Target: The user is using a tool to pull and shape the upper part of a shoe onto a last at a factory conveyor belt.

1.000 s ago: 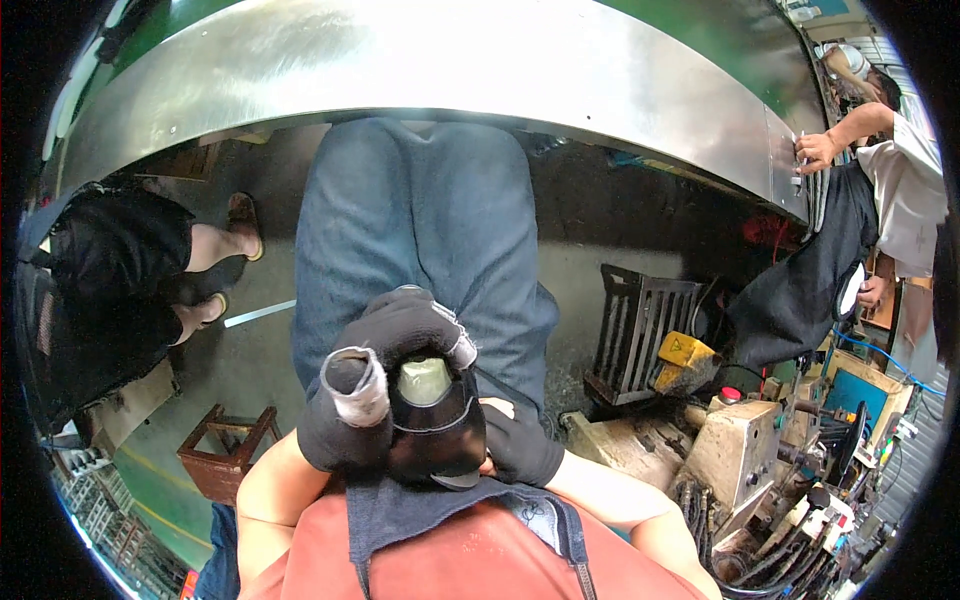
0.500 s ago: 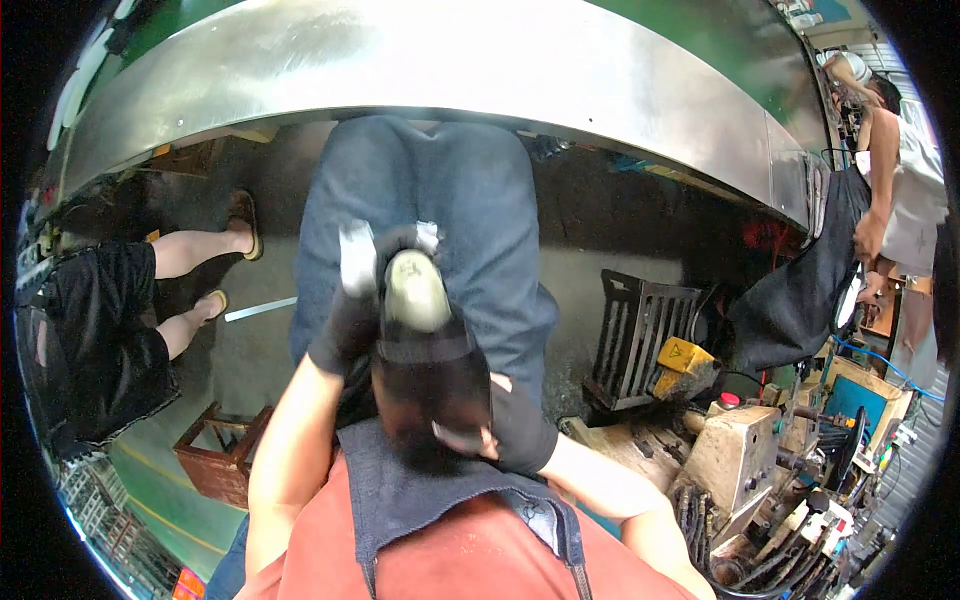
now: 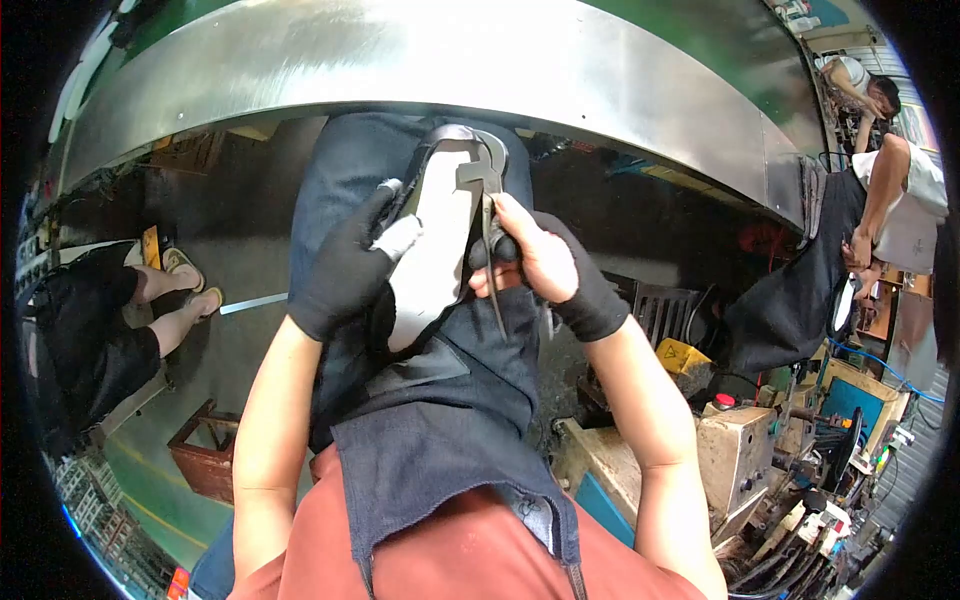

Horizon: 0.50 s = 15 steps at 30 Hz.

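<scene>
A shoe (image 3: 432, 235) lies bottom up across my lap, its pale insole framed by the dark edge of the upper. My left hand (image 3: 350, 265), in a black glove with whitish wrapped fingertips, grips the shoe along its left side. Dark metal lasting pincers (image 3: 487, 172) are in my right hand (image 3: 548, 262), with the head over the upper's edge at the shoe's far right end. Their handles run back toward me under my fingers. Whether the jaws pinch the upper is too small to tell.
Beyond my knees runs a shiny metal bench edge (image 3: 420, 60). To my right stand a dark slatted rack (image 3: 660, 312), a yellow box (image 3: 684, 356) and a machine (image 3: 735, 450) with a red button. Other people are at far left and far right; a wooden stool (image 3: 205, 455) is at left.
The shoe has moved away from my chest and turned, so its pale bottom faces up. My right hand has come forward, and the pincers now show plainly at the shoe's edge.
</scene>
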Available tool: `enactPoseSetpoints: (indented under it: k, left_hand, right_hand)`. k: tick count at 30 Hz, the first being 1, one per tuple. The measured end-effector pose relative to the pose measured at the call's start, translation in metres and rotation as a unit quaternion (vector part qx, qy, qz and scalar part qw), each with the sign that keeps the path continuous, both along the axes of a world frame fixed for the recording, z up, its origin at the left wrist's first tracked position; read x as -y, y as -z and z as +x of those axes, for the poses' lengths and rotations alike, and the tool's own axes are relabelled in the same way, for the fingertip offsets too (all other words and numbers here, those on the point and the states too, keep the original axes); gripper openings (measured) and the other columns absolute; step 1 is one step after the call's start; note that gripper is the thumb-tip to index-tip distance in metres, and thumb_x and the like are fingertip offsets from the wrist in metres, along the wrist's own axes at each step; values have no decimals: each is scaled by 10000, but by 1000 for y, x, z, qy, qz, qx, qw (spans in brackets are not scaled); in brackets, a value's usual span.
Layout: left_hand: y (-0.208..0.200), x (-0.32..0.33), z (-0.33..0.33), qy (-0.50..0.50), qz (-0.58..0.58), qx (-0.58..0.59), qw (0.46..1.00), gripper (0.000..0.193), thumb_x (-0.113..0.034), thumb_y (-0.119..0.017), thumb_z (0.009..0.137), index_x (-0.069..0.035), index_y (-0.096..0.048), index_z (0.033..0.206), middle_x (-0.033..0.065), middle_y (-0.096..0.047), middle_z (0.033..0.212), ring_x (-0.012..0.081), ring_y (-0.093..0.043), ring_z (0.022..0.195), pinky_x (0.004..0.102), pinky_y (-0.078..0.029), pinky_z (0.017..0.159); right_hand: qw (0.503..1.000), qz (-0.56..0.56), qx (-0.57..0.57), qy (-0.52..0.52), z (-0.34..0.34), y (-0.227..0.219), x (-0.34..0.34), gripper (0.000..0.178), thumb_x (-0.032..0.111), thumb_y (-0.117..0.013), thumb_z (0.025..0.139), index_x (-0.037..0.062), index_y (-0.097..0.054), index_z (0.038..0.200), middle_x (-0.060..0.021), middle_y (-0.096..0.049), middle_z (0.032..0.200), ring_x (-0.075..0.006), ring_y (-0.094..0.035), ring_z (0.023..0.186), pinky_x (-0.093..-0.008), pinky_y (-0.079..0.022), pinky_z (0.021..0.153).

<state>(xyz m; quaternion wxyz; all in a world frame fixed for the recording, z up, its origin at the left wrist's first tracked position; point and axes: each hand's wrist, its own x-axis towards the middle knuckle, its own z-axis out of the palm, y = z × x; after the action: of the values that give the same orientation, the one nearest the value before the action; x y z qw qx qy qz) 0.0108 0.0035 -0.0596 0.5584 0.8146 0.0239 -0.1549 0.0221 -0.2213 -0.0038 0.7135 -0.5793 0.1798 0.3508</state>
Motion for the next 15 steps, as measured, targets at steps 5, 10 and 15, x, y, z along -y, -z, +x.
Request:
enactPoseSetpoints:
  k: [5,10,15]
  left_hand:
    - [13,26,-50,-36,155,176,971,659,-222,-638,899,100,-379,1412,330,-435,1413,415,-432,1345,403,-347,1122]
    - [14,1,-58,94,183,157,966,696,-231,-610,926,125,-301,1438,353,-377,1439,447,-369,1372,426,-325,1135]
    - [-19,-10,-33,168,134,98,972,648,-251,-549,973,103,-296,1452,314,-377,1467,401,-393,1374,398,-335,1131]
  right_hand:
    - [949,-93,222,-205,6,25,31,484,419,-429,1047,-1,-668,1013,-50,-685,940,-109,-608,889,-287,-481,844]
    - [825,-273,325,-374,2,-17,28,430,411,-530,960,14,-684,899,-255,-658,859,-415,-647,807,-445,-501,701]
    - [748,-443,314,-381,-15,-6,4,498,446,-496,974,-10,-678,891,-247,-662,832,-423,-656,764,-459,-515,688]
